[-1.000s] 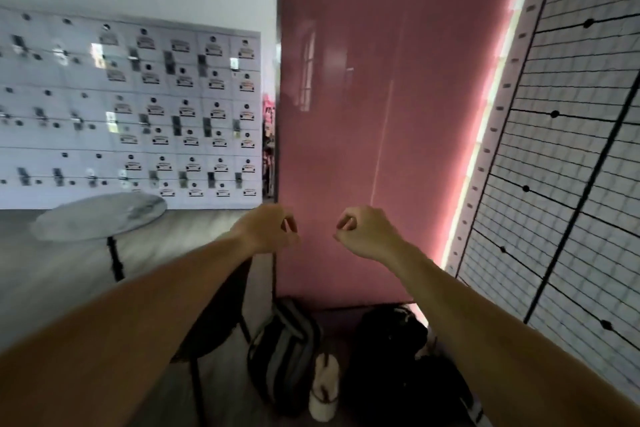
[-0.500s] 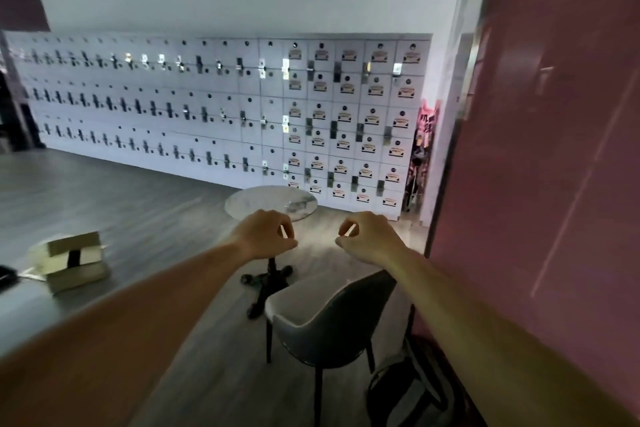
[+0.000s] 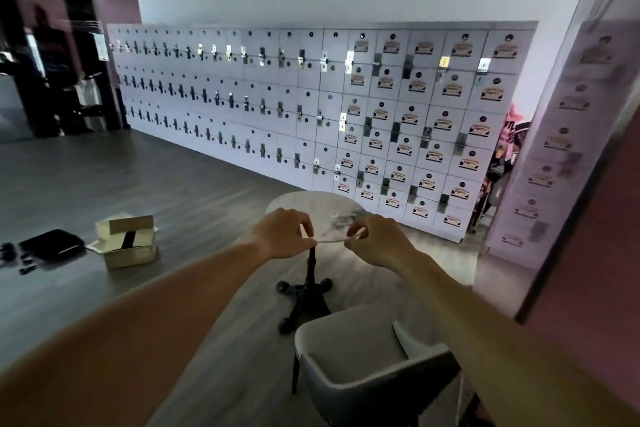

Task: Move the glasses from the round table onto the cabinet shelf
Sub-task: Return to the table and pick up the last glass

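Both hands hold the same raised pose as half a second ago; the view has swung further left, so the pink wall has slid to the right edge and more floor shows.

Near: grey chair [image 3: 367, 367] below the right forearm. Left hand [image 3: 282, 234] and right hand [image 3: 375, 241] level, close together, fingers curled, thumb and forefinger of each pinched. Each grip seems to pinch one end of something thin and clear, probably the glasses [image 3: 341, 224], stretched between the two grips; blur makes it hard to be sure.

Just beyond the grips: round counter [image 3: 304, 203], pale top on a dark pedestal, partly hidden behind the hands. Whether the glasses touch its top or sit above it, cannot tell.

Left of the grips, on the floor: open box [image 3: 126, 246]; further left a flat black case [image 3: 52, 243] with small dark bits beside it.

Far: wall of white lockers [image 3: 311, 104] across the room.
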A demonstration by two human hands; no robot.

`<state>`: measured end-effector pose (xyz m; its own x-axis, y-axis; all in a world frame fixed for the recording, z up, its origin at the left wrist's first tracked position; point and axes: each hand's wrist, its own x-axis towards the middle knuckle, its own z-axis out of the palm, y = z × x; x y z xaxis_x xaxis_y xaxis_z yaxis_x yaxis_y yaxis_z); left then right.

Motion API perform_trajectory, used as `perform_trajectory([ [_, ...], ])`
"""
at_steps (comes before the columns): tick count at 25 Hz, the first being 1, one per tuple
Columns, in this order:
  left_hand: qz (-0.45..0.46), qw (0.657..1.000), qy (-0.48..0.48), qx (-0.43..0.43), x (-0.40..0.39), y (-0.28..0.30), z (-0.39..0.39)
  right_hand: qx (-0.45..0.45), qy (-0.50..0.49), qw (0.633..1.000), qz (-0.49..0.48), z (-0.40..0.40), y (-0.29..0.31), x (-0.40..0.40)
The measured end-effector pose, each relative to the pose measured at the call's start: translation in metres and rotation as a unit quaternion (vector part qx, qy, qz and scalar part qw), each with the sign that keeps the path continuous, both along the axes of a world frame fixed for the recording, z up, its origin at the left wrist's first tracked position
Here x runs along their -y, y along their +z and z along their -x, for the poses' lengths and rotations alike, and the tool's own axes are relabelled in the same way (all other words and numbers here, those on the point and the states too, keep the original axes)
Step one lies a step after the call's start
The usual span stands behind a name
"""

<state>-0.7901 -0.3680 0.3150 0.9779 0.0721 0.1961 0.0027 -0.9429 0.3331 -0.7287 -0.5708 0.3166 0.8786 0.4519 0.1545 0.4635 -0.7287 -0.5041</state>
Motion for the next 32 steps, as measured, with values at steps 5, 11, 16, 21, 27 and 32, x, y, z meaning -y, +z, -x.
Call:
perform_trajectory([
  [5, 0.010, 1.000, 0.008, -0.017, -0.067, -0.017, -0.079, -0.014, 0.014, 1.000, 0.005, -0.083, -0.019, -0.062],
  [11, 0.012, 1.000, -0.016, -0.018, -0.150, -0.024, -0.183, -0.015, -0.021, 1.000, 0.010, -0.177, -0.026, -0.140],
  [16, 0.014, 0.999, -0.042, -0.029, -0.205, -0.019, -0.270, -0.009, -0.054, 0.998, -0.007, -0.249, -0.021, -0.191],
  [21, 0.019, 0.997, -0.069, -0.040, -0.232, -0.030, -0.352, -0.009, -0.078, 0.997, 0.002, -0.324, -0.036, -0.217],
  [27, 0.023, 0.994, -0.088, -0.064, -0.250, -0.050, -0.455, -0.026, -0.088, 0.996, -0.006, -0.421, -0.050, -0.228],
  [32, 0.022, 0.992, -0.096, -0.079, -0.248, -0.054, -0.553, -0.029, -0.099, 0.995, -0.009, -0.514, -0.056, -0.228],
])
